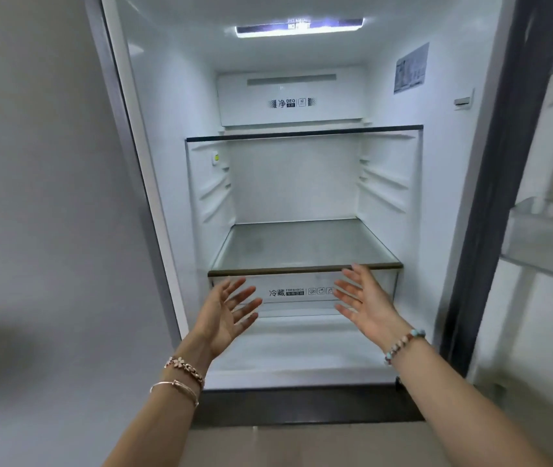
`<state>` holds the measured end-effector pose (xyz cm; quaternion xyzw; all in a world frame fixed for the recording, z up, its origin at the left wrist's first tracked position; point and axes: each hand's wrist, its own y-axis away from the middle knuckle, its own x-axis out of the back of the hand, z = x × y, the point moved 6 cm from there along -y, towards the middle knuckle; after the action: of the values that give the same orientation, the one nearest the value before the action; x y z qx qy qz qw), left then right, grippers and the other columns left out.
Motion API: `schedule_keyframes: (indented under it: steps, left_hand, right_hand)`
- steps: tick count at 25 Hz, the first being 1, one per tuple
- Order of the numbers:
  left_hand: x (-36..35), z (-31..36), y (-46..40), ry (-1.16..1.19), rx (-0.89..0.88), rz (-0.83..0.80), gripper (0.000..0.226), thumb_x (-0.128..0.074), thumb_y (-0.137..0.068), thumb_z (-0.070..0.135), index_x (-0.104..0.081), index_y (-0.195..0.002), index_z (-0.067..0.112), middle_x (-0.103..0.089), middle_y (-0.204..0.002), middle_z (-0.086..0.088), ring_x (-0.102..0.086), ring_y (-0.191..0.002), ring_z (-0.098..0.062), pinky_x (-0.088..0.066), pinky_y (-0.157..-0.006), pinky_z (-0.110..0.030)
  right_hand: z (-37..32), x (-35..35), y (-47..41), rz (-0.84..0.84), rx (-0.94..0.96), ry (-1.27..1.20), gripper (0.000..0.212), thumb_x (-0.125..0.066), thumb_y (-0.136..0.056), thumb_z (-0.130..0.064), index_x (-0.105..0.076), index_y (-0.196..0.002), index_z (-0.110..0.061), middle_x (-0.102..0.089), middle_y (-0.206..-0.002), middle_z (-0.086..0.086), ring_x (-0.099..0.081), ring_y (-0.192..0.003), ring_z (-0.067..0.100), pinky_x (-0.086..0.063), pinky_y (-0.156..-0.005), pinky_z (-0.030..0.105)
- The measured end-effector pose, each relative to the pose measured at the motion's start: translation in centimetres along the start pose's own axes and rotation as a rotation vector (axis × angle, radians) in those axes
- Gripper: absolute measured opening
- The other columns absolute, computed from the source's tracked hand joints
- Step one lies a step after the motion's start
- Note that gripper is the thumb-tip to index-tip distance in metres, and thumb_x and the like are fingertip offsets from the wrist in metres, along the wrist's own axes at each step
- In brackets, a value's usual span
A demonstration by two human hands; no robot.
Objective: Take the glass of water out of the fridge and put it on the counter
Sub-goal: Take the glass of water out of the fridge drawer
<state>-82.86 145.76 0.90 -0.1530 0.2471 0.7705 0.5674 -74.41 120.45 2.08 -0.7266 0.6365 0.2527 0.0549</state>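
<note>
The fridge (174, 183) stands open in front of me, its white inside lit from above. No glass of water shows on either glass shelf (305, 267) or anywhere else in view. My left hand (229, 306) and my right hand (364, 303) are both raised in front of the clear drawer (288, 293) below the lower shelf. Their palms face each other, fingers spread, and neither holds anything. No counter is in view.
The open fridge door with its bins (544, 230) stands at the right. A grey wall (39, 197) fills the left. The upper shelf (302, 133) and the drawer's floor look bare. A dark sill (302, 404) runs along the bottom of the fridge opening.
</note>
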Motion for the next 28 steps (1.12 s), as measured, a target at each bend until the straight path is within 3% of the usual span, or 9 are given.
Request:
schedule_keyframes:
  steps: [3, 6, 9, 11, 15, 19, 22, 25, 28]
  left_hand:
    - [0.4, -3.4, -3.1, 0.102, 0.176, 0.111, 0.074, -0.060, -0.089, 0.045, -0.030, -0.146, 0.009, -0.047, -0.132, -0.020, -0.059, -0.110, -0.038, -0.050, -0.093, -0.046]
    - [-0.4, -4.4, -5.0, 0.339, 0.233, 0.198, 0.100, -0.067, -0.083, 0.049, -0.006, -0.153, 0.011, -0.033, -0.146, -0.020, -0.046, -0.128, -0.039, -0.044, -0.103, -0.046]
    - [-1.1, -4.3, -5.9, 0.403, 0.243, 0.234, 0.099, -0.069, -0.081, 0.049, -0.012, -0.151, 0.006, -0.028, -0.152, -0.020, -0.036, -0.139, -0.036, -0.037, -0.111, -0.045]
    - [-0.9, -4.4, -6.4, 0.364, 0.247, 0.241, 0.097, -0.069, -0.081, 0.049, -0.016, -0.150, 0.007, -0.031, -0.149, -0.019, -0.036, -0.139, -0.037, -0.039, -0.108, -0.047]
    - [-0.3, -4.0, -6.6, 0.332, 0.242, 0.244, 0.086, -0.074, -0.076, 0.048, -0.030, -0.137, 0.006, -0.040, -0.129, -0.015, -0.046, -0.122, -0.037, -0.046, -0.096, -0.045]
    - [-0.3, -4.1, -5.5, 0.237, 0.213, 0.227, 0.070, -0.072, -0.077, 0.053, -0.029, -0.119, 0.017, -0.047, -0.112, -0.013, -0.052, -0.110, -0.031, -0.048, -0.096, -0.039]
    - [-0.3, -4.4, -4.7, 0.210, 0.225, 0.218, 0.072, -0.071, -0.075, 0.056, -0.031, -0.117, 0.013, -0.047, -0.113, -0.014, -0.052, -0.108, -0.030, -0.049, -0.098, -0.040]
    - [-0.4, -4.7, -3.8, 0.160, 0.222, 0.214, 0.077, -0.071, -0.073, 0.059, -0.033, -0.119, 0.011, -0.045, -0.110, -0.012, -0.051, -0.110, -0.028, -0.050, -0.099, -0.042]
    - [-0.1, -5.3, -2.2, 0.128, 0.220, 0.206, 0.089, -0.070, -0.073, 0.060, -0.027, -0.139, 0.019, -0.045, -0.125, -0.014, -0.051, -0.122, -0.030, -0.049, -0.100, -0.044]
  right_hand:
    - [3.3, 0.8, -2.9, 0.129, -0.232, -0.091, 0.061, -0.067, -0.081, -0.050, -0.047, -0.126, -0.013, -0.053, -0.096, 0.010, -0.056, -0.088, 0.025, -0.049, -0.087, 0.042]
    - [4.4, 1.1, -3.9, 0.218, -0.367, -0.260, 0.086, -0.076, -0.073, -0.051, -0.037, -0.136, -0.008, -0.045, -0.114, 0.017, -0.050, -0.110, 0.031, -0.045, -0.103, 0.048]
    - [4.2, 0.1, -4.4, 0.225, -0.366, -0.451, 0.105, -0.080, -0.069, -0.049, -0.027, -0.147, -0.004, -0.040, -0.125, 0.021, -0.045, -0.128, 0.034, -0.038, -0.110, 0.051]
    - [4.1, -0.5, -4.8, 0.215, -0.340, -0.486, 0.108, -0.080, -0.070, -0.050, -0.023, -0.149, -0.004, -0.038, -0.125, 0.022, -0.041, -0.134, 0.034, -0.036, -0.112, 0.053]
    - [4.4, -1.2, -4.9, 0.214, -0.341, -0.520, 0.119, -0.083, -0.063, -0.055, -0.019, -0.153, -0.011, -0.027, -0.150, 0.023, -0.032, -0.141, 0.036, -0.035, -0.111, 0.057]
    - [4.4, -1.7, -4.7, 0.211, -0.290, -0.506, 0.123, -0.082, -0.062, -0.058, -0.015, -0.155, -0.016, -0.017, -0.158, 0.022, -0.024, -0.147, 0.034, -0.031, -0.113, 0.059]
    - [4.6, -1.6, -4.4, 0.191, -0.262, -0.438, 0.119, -0.080, -0.063, -0.060, -0.016, -0.155, -0.018, -0.023, -0.155, 0.020, -0.028, -0.144, 0.031, -0.028, -0.114, 0.060]
    - [5.4, -1.0, -3.6, 0.216, -0.253, -0.396, 0.108, -0.077, -0.066, -0.061, -0.029, -0.149, -0.011, -0.037, -0.127, 0.014, -0.044, -0.117, 0.028, -0.032, -0.112, 0.059]
    - [6.4, -0.2, -2.2, 0.230, -0.251, -0.403, 0.111, -0.081, -0.063, -0.058, -0.029, -0.147, -0.011, -0.039, -0.123, 0.012, -0.047, -0.119, 0.028, -0.035, -0.110, 0.059]
